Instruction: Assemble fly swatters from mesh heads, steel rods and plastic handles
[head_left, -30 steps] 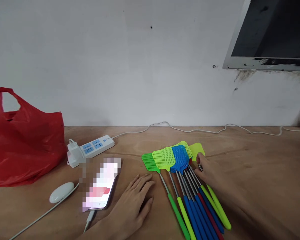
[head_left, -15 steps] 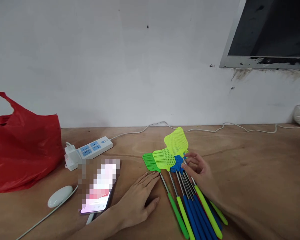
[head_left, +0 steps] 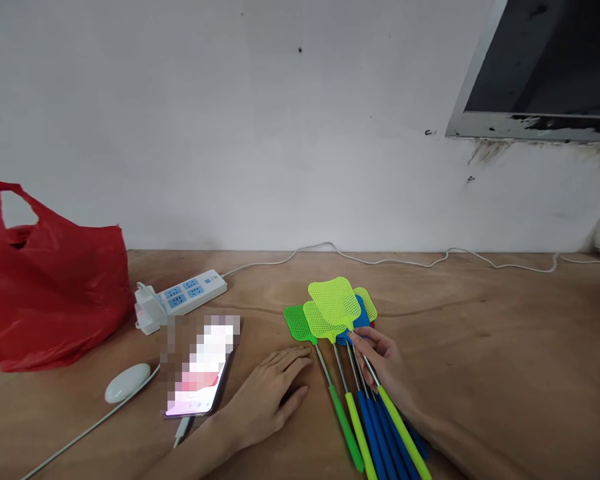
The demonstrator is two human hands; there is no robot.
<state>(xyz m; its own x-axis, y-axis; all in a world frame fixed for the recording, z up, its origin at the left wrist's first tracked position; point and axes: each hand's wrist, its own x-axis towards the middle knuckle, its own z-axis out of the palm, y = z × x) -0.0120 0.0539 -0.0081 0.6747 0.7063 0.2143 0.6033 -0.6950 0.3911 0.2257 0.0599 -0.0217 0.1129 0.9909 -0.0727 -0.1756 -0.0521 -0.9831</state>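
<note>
Several fly swatters point(head_left: 330, 320) with green, yellow-green and blue mesh heads lie fanned on the wooden table point(head_left: 505, 347), handles toward me. My right hand point(head_left: 385, 363) pinches the thin metal shaft of one yellow-green swatter point(head_left: 336, 302), its head held over the others. My left hand point(head_left: 267, 397) rests flat on the table, fingers spread, just left of the green swatter's shaft point(head_left: 325, 373) and right of a phone point(head_left: 200, 373).
A red plastic bag point(head_left: 45, 280) stands at the far left. A white power strip point(head_left: 180, 300) with a plugged charger lies behind the phone, its cable point(head_left: 405, 260) running along the wall. A white oval device point(head_left: 127, 382) lies at front left. A dark framed panel point(head_left: 545, 73) hangs upper right.
My right hand took one yellow-green swatter from the right side of the fan, lifted it, and carried it left over the other heads. My left hand stayed flat on the table.
</note>
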